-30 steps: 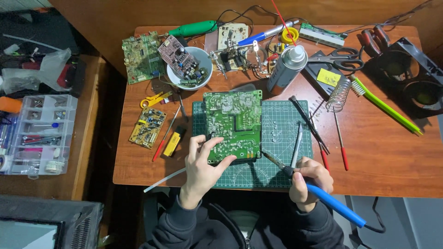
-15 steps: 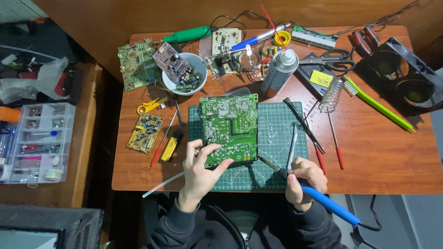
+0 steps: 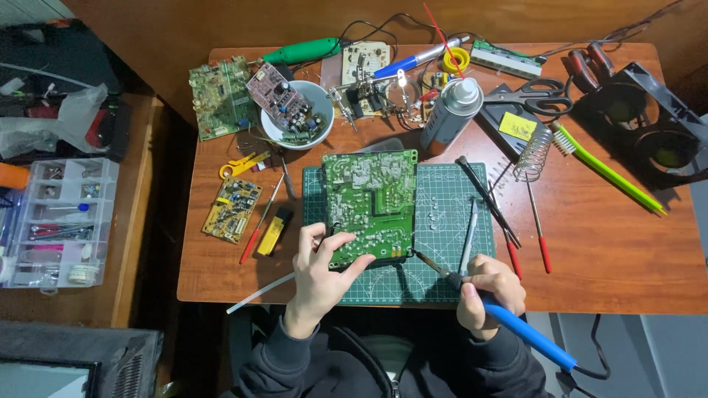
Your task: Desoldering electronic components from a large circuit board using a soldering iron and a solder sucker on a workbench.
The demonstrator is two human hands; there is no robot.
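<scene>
Board (image 3: 371, 206), green, solder side up, lies on the cutting mat (image 3: 442, 221) at mid worktop (image 3: 612, 243), long axis running near to far. Left hand (image 3: 318, 269) pinches its near left corner, fingers (image 3: 335, 247) closed on the edge. Right hand (image 3: 490, 291) is closed around the blue-handled iron (image 3: 516, 324). Iron's axis slants from near right to far left; its tip sits at the board's near right corner, just left of the right hand. Contact cannot be told.
</scene>
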